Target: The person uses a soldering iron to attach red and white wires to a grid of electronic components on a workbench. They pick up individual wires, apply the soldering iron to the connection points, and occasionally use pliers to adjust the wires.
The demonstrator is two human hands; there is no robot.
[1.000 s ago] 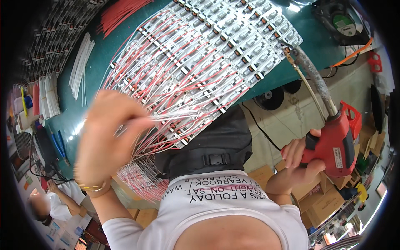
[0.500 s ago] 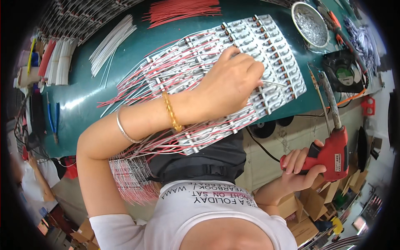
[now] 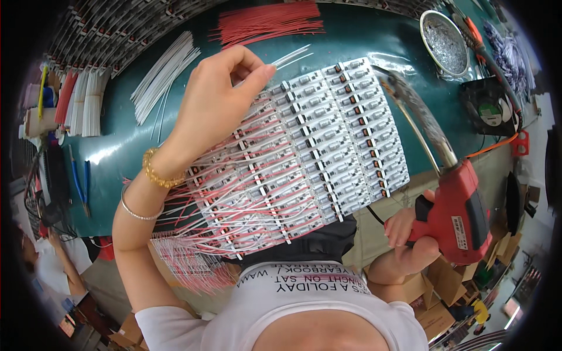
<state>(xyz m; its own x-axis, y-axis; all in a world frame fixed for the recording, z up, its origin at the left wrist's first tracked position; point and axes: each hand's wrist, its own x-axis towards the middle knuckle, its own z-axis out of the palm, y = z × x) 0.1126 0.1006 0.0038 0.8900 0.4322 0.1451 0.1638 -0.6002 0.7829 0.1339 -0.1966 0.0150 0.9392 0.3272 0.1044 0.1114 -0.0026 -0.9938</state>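
Circuit board panel (image 3: pixel 333 140) is laid on the green counter (image 3: pixel 105 193), red and white leads bunched across its 8 o'clock half. From the left hand (image 3: pixel 225 88) it's found toward 4 o'clock, with the wrist held over its 10 o'clock edge. A few loose white wires (image 3: pixel 293 57) are pinched in that hand's fingertips, pointed out toward 2 o'clock. From the right hand (image 3: pixel 413 231), the panel's found toward 10 o'clock, well clear of the fingers. A red soldering gun (image 3: pixel 459 213) is gripped there, its tip seen near the panel's 1 o'clock corner.
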